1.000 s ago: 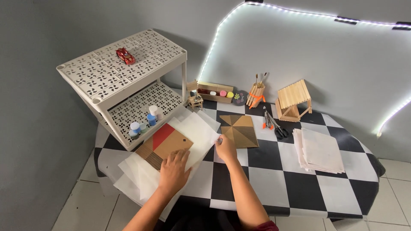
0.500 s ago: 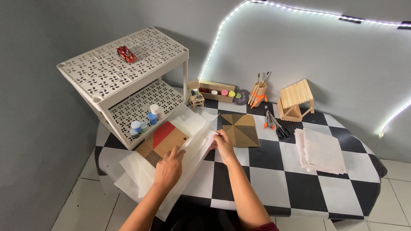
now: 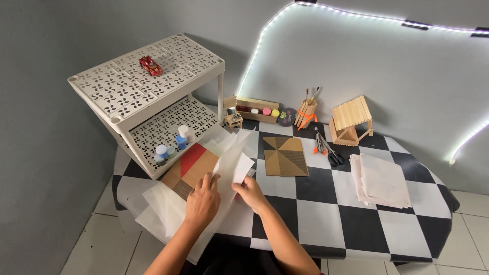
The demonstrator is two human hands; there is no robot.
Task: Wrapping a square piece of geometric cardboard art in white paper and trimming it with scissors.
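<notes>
White thin paper sheets [image 3: 232, 168] hide part of the brown card [image 3: 196, 165]. Left hand [image 3: 202, 202] lies flat, fingers spread. Right hand [image 3: 249, 192] fingers pinch one sheet's edge.

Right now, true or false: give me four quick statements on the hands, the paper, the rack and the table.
1. Both hands, left hand and right hand, touch the translucent white paper sheets. True.
2. The small red toy car sits on the white perforated rack's lower shelf. False: top shelf.
3. The black-handled scissors lie on the checkered black-and-white table. True.
4. The stick-built wooden house stands on the rack. False: on the table.
</notes>
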